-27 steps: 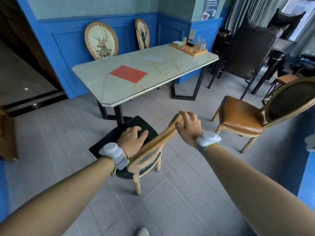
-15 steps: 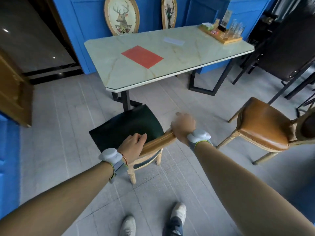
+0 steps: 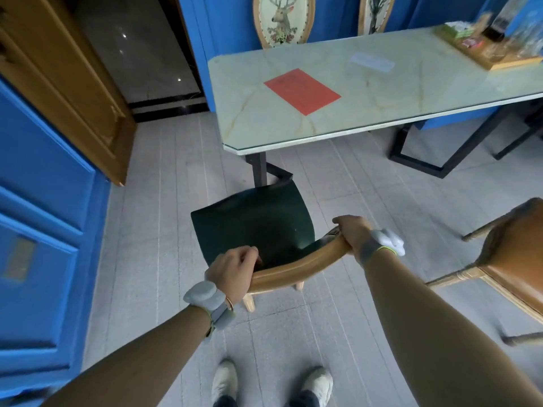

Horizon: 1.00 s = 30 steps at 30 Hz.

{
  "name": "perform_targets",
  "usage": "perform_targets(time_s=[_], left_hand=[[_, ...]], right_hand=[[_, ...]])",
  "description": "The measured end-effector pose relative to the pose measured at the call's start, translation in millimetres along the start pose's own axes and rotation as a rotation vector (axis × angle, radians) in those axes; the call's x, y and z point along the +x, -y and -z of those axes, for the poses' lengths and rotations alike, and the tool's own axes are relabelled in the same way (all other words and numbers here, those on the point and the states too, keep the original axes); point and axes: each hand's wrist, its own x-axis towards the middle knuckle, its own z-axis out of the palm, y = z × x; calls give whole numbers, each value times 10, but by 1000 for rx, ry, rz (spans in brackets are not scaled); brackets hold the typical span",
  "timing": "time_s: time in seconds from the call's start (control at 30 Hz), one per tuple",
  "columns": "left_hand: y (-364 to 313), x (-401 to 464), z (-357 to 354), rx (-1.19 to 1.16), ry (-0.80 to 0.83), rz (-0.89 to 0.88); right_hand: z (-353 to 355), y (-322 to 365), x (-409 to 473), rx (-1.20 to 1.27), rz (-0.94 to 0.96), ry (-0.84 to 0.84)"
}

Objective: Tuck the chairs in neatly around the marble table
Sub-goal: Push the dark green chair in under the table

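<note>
— So, starting on the left: our left hand (image 3: 233,270) is curled closed over the left end of the wooden back rail (image 3: 293,267) of the dark-seated chair (image 3: 252,224). Fingers over the top, thumb side toward us.

— And that chair sits on the floor just on the near side of the counter (image 3: 293,133), its seat front close to the black leg (image 3: 260,170) but not yet under the top.

— Agreed. How do we think it will handle?

— We judge it stiff and moderately heavy: solid timber frame, padded seat. It should not flex, but the legs may drag or catch on the tile joints, so a slight lift of the back could help.

— The curved rail looks smooth and lacquered, maybe a little slippery. Holding both ends, wide apart, gives us steering.

— Which is what we have: further right, our right hand (image 3: 352,235) is wrapped shut around the rail's right end.

— We also need to steer wide of that leg, shifting the chair right before pushing.

— And at the far right, the tan leather chair (image 3: 514,251) stands well out from the counter, untouched. Same frame, so we'd take it by the back rail too.
</note>
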Motion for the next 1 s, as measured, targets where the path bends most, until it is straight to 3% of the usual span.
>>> perform_targets(time_s=[0.27, 0.67, 0.83, 1.0], left_hand=[[24, -84, 6, 10, 49, -42], [114, -161, 181, 12, 233, -273], [231, -133, 253, 71, 213, -390], [390, 106, 424, 69, 303, -490]], right_hand=[[0, -292, -24, 165, -66, -60], [-62, -838, -613, 358, -147, -222], [-237, -1098, -945, 316, -106, -237], [-588, -1204, -1245, 264, -60, -343]])
